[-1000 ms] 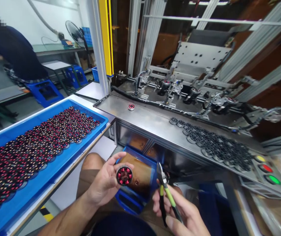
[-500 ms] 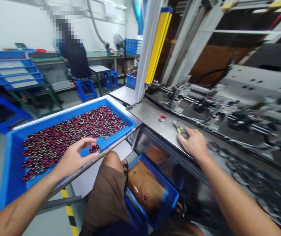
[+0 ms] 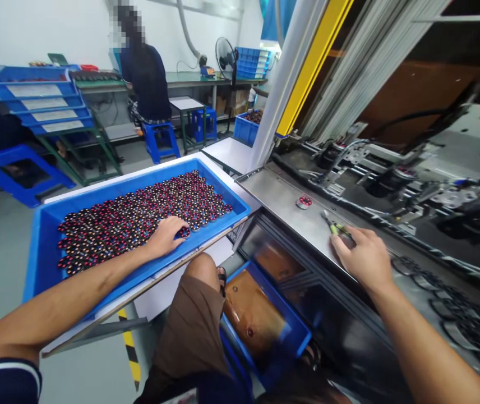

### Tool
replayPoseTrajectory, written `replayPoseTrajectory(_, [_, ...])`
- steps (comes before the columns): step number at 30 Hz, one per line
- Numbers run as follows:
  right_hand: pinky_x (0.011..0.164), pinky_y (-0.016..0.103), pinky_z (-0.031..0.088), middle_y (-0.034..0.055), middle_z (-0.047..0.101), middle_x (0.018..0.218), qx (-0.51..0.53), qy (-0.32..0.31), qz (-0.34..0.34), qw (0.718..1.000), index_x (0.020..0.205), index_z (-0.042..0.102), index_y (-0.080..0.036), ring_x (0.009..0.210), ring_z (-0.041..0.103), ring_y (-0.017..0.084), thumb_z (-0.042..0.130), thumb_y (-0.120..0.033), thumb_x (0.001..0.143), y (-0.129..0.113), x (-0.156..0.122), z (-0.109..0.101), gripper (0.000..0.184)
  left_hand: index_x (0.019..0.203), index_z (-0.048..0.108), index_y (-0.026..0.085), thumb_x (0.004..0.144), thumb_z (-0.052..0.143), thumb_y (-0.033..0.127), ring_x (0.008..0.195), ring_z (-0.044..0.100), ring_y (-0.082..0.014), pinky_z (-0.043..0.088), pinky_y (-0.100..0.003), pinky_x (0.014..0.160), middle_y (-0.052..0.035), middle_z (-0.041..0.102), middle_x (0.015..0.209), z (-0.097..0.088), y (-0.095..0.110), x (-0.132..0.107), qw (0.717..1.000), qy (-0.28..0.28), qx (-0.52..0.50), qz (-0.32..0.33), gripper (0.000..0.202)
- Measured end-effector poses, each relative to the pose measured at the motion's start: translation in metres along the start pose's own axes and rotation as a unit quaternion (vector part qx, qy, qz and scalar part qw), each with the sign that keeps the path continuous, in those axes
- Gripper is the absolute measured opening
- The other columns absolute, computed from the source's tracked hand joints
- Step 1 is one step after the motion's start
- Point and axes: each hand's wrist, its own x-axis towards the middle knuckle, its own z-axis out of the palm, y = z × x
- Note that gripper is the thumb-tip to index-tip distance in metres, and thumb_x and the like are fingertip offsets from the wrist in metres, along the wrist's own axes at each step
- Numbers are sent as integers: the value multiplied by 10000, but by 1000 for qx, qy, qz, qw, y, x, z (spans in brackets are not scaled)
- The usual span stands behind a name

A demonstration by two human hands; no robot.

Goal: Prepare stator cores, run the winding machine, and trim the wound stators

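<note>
In the head view, my left hand (image 3: 166,237) is over the near edge of the rows in the blue tray (image 3: 32,255). Its thumb and fingers close around a small round motor stator (image 3: 184,232), black with red and pale spots. Many similar stators (image 3: 139,210) lie packed in the tray. My right hand (image 3: 366,255) grips green-handled pliers (image 3: 336,226), their metal tips pointing to the far left above the steel ledge. Beyond those tips, a single silver-sided stator with a red top (image 3: 304,202) rests on the ledge (image 3: 271,188).
Machine fixtures (image 3: 391,182) line the ledge's far side, below a yellow post (image 3: 313,70). Dark rings (image 3: 446,303) crowd the ledge at right. Below stands a blue bin (image 3: 303,339) with a brown bottom. A person (image 3: 145,78) sits at the back bench.
My left hand has moved from the tray's near rim inward to the stator rows, carrying the stator. My right hand still holds the pliers over the ledge. The view has shifted.
</note>
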Motion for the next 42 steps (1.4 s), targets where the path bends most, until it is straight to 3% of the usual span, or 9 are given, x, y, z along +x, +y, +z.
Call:
replayPoseTrajectory(7, [949, 469, 446, 218, 660, 1097, 10, -2, 9, 1000, 1096, 685, -75, 1054, 581, 344, 487, -401, 853, -4, -1, -2, 452, 1179, 573, 162, 792, 677, 327, 1164, 527, -327, 373, -494, 1010, -143, 615, 1219, -11, 6, 5, 999, 48, 19, -4, 434])
replayPoseTrajectory(10, [956, 449, 436, 206, 660, 1098, 12, -2, 15, 1000, 1092, 687, -77, 1039, 580, 324, 493, -375, 864, -8, -1, -5, 422, 1285, 513, 165, 818, 665, 397, 1278, 447, -332, 309, -511, 1079, -152, 550, 1343, -26, 44, 41, 997, 68, -2, 45, 543])
replayPoseTrajectory(13, [946, 419, 436, 215, 649, 1118, 7, -8, 22, 1000, 1107, 677, -57, 1030, 578, 306, 506, -345, 880, -13, -4, -12, 405, 1313, 510, 166, 872, 613, 386, 1286, 453, -296, 295, -482, 1112, -128, 575, 1319, -29, 99, 103, 991, 60, -48, 108, 503])
replayPoseTrajectory(19, [942, 413, 446, 111, 629, 1142, 8, -14, 46, 999, 1114, 631, -131, 1050, 579, 235, 570, -359, 916, -17, -12, -21, 308, 1189, 588, 145, 912, 601, 322, 1030, 629, -232, 496, -476, 936, -90, 650, 1126, 28, 199, 216, 976, -30, -159, 143, 329])
replayPoseTrajectory(25, [945, 449, 473, 77, 619, 1156, 32, -5, 64, 997, 1110, 616, -159, 1070, 587, 226, 590, -403, 927, -15, -14, -16, 306, 1197, 584, 146, 922, 598, 310, 958, 657, -204, 568, -411, 826, -88, 647, 1136, 75, 233, 243, 944, -103, -273, 154, 321])
replayPoseTrajectory(30, [953, 464, 484, 81, 619, 1177, 88, 11, 65, 994, 1112, 620, -155, 1085, 593, 230, 604, -377, 926, -15, -17, -14, 290, 1236, 541, 129, 834, 697, 238, 898, 690, -203, 569, -426, 853, -97, 689, 1089, 64, 249, 210, 923, -75, -342, 160, 445])
replayPoseTrajectory(36, [991, 480, 450, 93, 621, 1170, 239, 71, 61, 967, 1053, 633, -141, 1124, 571, 246, 648, -351, 886, -22, -14, -36, 268, 1379, 384, 214, 820, 697, 219, 1114, 654, -197, 510, -388, 1013, -111, 655, 1277, 25, 263, 85, 890, 15, -399, 219, 641])
replayPoseTrajectory(39, [967, 414, 465, 126, 625, 1124, 348, 103, 52, 930, 1032, 631, -135, 1085, 574, 234, 621, -333, 880, -47, -42, -62, 249, 1324, 479, 208, 764, 753, 144, 1110, 668, -227, 550, -376, 974, -112, 710, 1177, 14, 256, 20, 859, 129, -408, 281, 627])
replayPoseTrajectory(42, [687, 296, 526, 56, 636, 871, 463, 68, 32, 883, 968, 619, -161, 742, 608, 152, 475, -387, 951, -83, -102, -90, 269, 1255, 569, 205, 731, 783, 127, 1012, 711, -229, 603, -343, 890, -109, 736, 1114, 8, 253, -21, 871, 137, -375, 288, 572])
